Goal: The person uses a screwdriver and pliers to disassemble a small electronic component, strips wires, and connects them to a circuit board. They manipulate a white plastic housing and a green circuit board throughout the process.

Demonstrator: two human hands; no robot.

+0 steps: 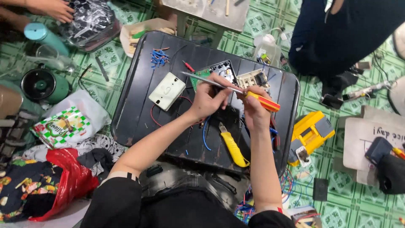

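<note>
My right hand [255, 110] grips the screwdriver [230, 88] by its red-yellow handle; my left hand [209, 98] pinches its shaft. The long axis runs leftward from my right hand, tip beyond my left.

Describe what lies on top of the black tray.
On the black tray: a white switch plate, yellow utility knife, blue wire bits, and circuit parts. Both hands cover whatever lies beneath them.

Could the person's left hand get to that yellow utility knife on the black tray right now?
Probably yes. The left hand is steadying the screwdriver, but the yellow utility knife lies uncovered on the tray just below it.
</note>
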